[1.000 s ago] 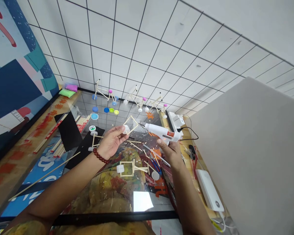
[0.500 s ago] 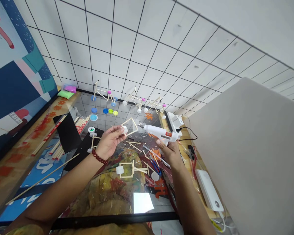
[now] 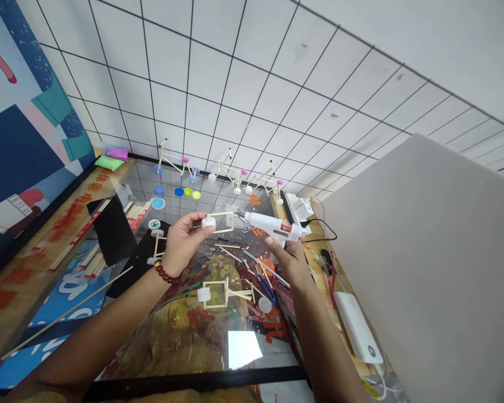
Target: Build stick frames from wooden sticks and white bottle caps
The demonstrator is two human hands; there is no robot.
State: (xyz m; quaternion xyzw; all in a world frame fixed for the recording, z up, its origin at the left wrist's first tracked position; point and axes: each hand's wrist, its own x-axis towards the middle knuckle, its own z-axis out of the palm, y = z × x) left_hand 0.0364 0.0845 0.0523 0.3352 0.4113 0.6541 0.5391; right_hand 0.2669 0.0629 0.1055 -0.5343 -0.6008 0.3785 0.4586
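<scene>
My left hand [image 3: 185,239] pinches a small rectangular frame of wooden sticks [image 3: 224,230] by its end with a white bottle cap [image 3: 209,224]. In my right hand [image 3: 289,254] is a white hot glue gun [image 3: 265,223], its nozzle pointing left at the frame's far corner; whether the tip touches the wood I cannot tell. Below them, on the glass table, lies another stick frame [image 3: 215,294] with a white cap wheel [image 3: 204,294] and sticks joined at its right side. A smaller frame with caps [image 3: 159,245] rests left of my left hand.
Several small stick tricycles [image 3: 177,161] stand along the tiled wall. Coloured caps [image 3: 179,191], bundled sticks [image 3: 139,215], loose sticks and blue-handled scissors [image 3: 269,291] lie about. At right are a white power bank-like box [image 3: 357,327] and a large grey panel [image 3: 437,268].
My left hand has turned the stick frame so that it lies more level, its far end now right by the glue gun's nozzle. The glue gun has barely moved.
</scene>
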